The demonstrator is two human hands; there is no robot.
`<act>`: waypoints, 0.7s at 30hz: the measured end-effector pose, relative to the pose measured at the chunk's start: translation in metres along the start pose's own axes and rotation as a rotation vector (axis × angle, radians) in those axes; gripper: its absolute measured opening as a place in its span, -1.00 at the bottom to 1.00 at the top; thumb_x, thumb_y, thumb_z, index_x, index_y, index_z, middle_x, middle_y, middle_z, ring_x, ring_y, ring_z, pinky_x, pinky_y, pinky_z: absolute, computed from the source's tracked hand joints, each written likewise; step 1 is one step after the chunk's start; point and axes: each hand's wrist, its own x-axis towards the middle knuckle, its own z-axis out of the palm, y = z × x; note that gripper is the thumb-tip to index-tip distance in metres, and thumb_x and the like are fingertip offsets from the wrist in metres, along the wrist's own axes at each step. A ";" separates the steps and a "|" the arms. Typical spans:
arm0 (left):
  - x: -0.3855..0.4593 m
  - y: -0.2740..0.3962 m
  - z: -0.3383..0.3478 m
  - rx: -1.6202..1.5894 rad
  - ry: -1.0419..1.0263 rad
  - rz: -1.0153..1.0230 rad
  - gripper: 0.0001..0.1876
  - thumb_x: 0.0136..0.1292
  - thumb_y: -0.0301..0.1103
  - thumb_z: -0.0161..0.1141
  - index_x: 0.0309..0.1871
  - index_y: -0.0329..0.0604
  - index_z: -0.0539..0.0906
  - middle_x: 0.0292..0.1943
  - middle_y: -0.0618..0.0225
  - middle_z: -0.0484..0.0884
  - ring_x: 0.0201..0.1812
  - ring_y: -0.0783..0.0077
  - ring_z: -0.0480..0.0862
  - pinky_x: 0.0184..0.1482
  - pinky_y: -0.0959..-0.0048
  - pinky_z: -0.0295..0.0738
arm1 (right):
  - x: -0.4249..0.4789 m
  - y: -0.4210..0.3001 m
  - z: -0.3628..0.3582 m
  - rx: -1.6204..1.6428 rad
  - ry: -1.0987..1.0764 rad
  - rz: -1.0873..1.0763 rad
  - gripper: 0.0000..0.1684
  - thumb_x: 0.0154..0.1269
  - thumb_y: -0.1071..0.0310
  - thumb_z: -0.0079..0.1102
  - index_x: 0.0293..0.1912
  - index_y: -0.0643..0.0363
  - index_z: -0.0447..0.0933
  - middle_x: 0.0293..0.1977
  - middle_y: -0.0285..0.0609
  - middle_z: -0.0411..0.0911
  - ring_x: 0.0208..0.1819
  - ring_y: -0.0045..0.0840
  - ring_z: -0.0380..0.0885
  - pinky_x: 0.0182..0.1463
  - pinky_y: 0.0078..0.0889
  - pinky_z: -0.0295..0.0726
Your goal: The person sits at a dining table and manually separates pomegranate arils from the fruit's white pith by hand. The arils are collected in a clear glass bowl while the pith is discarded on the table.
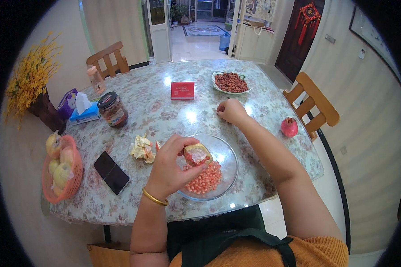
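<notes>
My left hand (173, 163) holds a piece of pomegranate (197, 155), with pale membrane and some red seeds showing, above a clear glass bowl (232, 173). Loose pomegranate seeds (205, 178) lie in the bowl. My right hand (232, 111) is low over the table beyond the bowl, its fingers curled. A small dark tip shows just behind it; whether the fingers grip anything is hidden. Peeled pomegranate rind and membrane (142, 149) lie left of the bowl. A whole pomegranate (289, 127) stands at the right.
The floral-covered table (147, 110) bears a plate of reddish-brown nuts (231, 82), a red sign (182, 90), a lidded jar (113, 110), a tissue box (85, 114), a dark phone (112, 173) and a pink basket of fruit (77, 180). Wooden chairs (315, 100) stand around it.
</notes>
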 end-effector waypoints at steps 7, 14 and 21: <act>0.001 -0.002 0.003 -0.028 0.024 0.000 -0.55 0.00 -0.38 0.56 -0.02 -0.22 0.65 -0.23 0.23 0.58 -0.23 0.28 0.63 -0.18 0.40 0.56 | -0.033 -0.022 -0.045 0.623 -0.107 0.010 -0.76 0.23 0.31 0.39 -0.11 0.16 0.76 -0.31 -0.22 0.76 -0.32 -0.54 0.72 -0.19 -0.43 0.71; 0.000 -0.002 0.002 0.020 0.024 -0.025 -0.55 -0.01 -0.37 0.56 -0.03 -0.22 0.65 -0.24 0.21 0.57 -0.24 0.24 0.62 -0.19 0.39 0.56 | -0.076 -0.060 -0.104 0.729 -0.382 -0.178 -0.73 0.36 0.34 0.34 0.02 0.16 0.74 -0.28 -0.30 0.75 -0.40 -0.70 0.67 -0.39 -0.55 0.64; 0.002 -0.002 0.004 -0.013 0.000 -0.036 -0.55 -0.01 -0.37 0.56 -0.03 -0.23 0.65 -0.23 0.20 0.57 -0.24 0.21 0.62 -0.18 0.38 0.56 | 0.014 0.042 -0.038 0.029 0.263 0.178 -0.75 0.27 0.15 0.35 -0.12 0.00 0.80 -0.29 -0.10 0.76 -0.31 -0.27 0.73 -0.16 -0.21 0.69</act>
